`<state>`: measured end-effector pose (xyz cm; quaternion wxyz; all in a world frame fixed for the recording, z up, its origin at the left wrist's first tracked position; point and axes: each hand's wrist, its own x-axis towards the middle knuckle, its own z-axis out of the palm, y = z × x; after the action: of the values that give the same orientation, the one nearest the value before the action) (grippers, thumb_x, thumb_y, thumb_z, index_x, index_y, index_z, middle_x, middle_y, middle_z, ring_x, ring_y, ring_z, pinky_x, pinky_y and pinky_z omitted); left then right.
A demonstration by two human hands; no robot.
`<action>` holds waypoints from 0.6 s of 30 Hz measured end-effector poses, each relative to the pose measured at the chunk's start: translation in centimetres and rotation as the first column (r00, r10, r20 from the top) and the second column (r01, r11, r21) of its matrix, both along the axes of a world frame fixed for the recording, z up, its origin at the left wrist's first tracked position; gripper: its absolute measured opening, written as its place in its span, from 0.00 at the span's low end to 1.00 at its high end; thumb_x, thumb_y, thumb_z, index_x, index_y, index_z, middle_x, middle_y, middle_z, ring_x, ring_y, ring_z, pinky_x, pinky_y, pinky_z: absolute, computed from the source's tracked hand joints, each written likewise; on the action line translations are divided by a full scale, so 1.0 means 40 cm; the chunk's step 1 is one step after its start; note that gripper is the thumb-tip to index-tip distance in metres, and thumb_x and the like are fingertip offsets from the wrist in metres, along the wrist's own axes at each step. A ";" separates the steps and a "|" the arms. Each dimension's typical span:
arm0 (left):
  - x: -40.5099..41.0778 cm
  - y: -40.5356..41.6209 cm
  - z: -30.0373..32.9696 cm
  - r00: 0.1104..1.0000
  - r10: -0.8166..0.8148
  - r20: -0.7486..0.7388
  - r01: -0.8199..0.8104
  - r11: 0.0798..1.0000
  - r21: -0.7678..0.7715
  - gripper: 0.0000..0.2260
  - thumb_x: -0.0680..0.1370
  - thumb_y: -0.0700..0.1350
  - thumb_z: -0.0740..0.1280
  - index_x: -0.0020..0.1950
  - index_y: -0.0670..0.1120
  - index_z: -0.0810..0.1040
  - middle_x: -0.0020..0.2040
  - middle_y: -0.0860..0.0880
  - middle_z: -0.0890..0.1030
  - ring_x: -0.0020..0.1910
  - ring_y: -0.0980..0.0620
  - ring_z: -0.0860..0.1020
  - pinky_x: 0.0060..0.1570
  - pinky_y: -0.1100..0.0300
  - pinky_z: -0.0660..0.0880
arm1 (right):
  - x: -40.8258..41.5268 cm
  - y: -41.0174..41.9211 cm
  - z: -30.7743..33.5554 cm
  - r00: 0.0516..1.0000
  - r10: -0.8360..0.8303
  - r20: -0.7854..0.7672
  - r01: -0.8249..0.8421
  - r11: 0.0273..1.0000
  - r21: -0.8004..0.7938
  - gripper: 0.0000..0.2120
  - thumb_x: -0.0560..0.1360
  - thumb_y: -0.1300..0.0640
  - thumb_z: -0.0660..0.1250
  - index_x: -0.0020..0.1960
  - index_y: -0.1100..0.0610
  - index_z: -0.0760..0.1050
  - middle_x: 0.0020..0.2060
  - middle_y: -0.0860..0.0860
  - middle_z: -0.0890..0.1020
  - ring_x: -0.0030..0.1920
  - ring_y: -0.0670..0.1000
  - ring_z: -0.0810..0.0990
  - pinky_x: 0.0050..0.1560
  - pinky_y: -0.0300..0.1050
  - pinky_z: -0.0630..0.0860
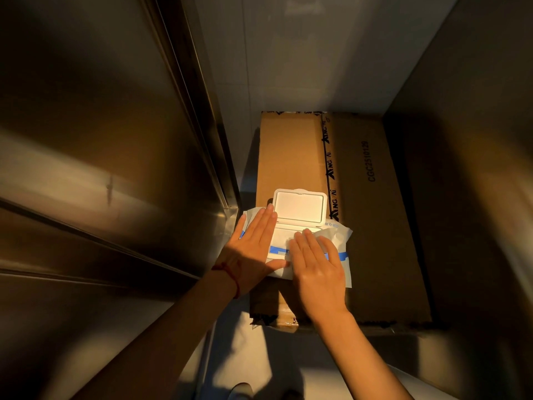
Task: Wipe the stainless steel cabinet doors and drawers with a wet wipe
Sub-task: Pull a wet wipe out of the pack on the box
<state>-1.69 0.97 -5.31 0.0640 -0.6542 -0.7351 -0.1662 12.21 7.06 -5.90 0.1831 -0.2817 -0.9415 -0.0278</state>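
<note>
A white and blue wet wipe pack lies on a cardboard box, its white flip lid standing open. My left hand lies flat with straight fingers on the pack's left side, fingertips by the lid. My right hand rests flat over the pack's opening, on a white wipe that sticks out past its fingers. Whether the right fingers pinch the wipe is hidden. The stainless steel cabinet doors rise along the left.
The cardboard box fills the floor between the steel cabinet on the left and a dark steel panel on the right. A white tiled wall stands behind. Light floor shows below the box.
</note>
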 end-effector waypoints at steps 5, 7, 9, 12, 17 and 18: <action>-0.001 0.000 -0.002 1.000 -0.002 -0.029 0.003 0.999 0.039 0.42 0.56 0.52 0.82 0.62 0.30 0.72 0.52 0.34 0.81 0.50 0.36 0.80 0.40 0.37 0.78 | 0.006 0.000 -0.001 0.999 0.028 -0.019 -0.028 1.000 0.013 0.25 0.51 0.58 0.84 0.45 0.63 0.83 0.46 0.59 0.84 0.49 0.57 0.84 0.48 0.56 0.79; -0.003 0.000 0.001 0.997 0.015 -0.075 -0.016 1.000 -0.015 0.58 0.60 0.57 0.78 0.73 0.29 0.48 0.54 0.38 0.81 0.53 0.40 0.80 0.47 0.42 0.78 | 0.007 0.003 -0.002 0.998 0.041 -0.041 -0.040 0.999 0.018 0.24 0.51 0.58 0.84 0.45 0.63 0.83 0.45 0.59 0.85 0.48 0.56 0.84 0.48 0.56 0.79; -0.002 -0.002 0.006 0.995 0.047 -0.083 -0.050 0.998 -0.044 0.61 0.61 0.60 0.77 0.71 0.28 0.40 0.55 0.40 0.81 0.55 0.43 0.80 0.49 0.45 0.78 | 0.007 0.007 -0.004 0.997 0.054 -0.063 -0.052 0.998 0.030 0.22 0.51 0.59 0.84 0.44 0.63 0.83 0.45 0.59 0.85 0.48 0.56 0.84 0.48 0.56 0.79; 0.003 -0.001 -0.003 0.999 0.037 -0.028 -0.037 0.999 -0.004 0.45 0.57 0.55 0.81 0.62 0.33 0.64 0.53 0.36 0.81 0.52 0.38 0.80 0.43 0.40 0.78 | 0.008 0.009 -0.005 0.995 0.061 -0.082 -0.059 0.998 0.029 0.22 0.51 0.59 0.84 0.43 0.63 0.83 0.44 0.59 0.85 0.47 0.56 0.84 0.48 0.55 0.79; 0.004 0.000 0.003 0.999 0.040 0.028 -0.036 0.992 -0.117 0.33 0.53 0.50 0.83 0.49 0.31 0.80 0.51 0.33 0.80 0.49 0.34 0.80 0.38 0.34 0.75 | 0.007 0.009 -0.003 0.993 0.060 -0.105 -0.060 0.998 0.008 0.22 0.51 0.57 0.84 0.41 0.62 0.83 0.44 0.59 0.85 0.47 0.56 0.84 0.48 0.54 0.79; 0.004 0.001 0.006 0.998 0.038 0.045 -0.031 0.990 -0.135 0.32 0.53 0.49 0.83 0.48 0.30 0.80 0.51 0.33 0.80 0.48 0.34 0.80 0.37 0.34 0.75 | 0.007 0.009 -0.002 0.991 0.062 -0.116 -0.061 0.998 0.009 0.21 0.51 0.57 0.84 0.40 0.62 0.83 0.44 0.59 0.85 0.47 0.57 0.84 0.47 0.53 0.79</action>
<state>-1.54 1.01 -5.09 0.0052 -0.6401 -0.7571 -0.1305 12.51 7.42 -5.98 0.2391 -0.2533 -0.9374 -0.0084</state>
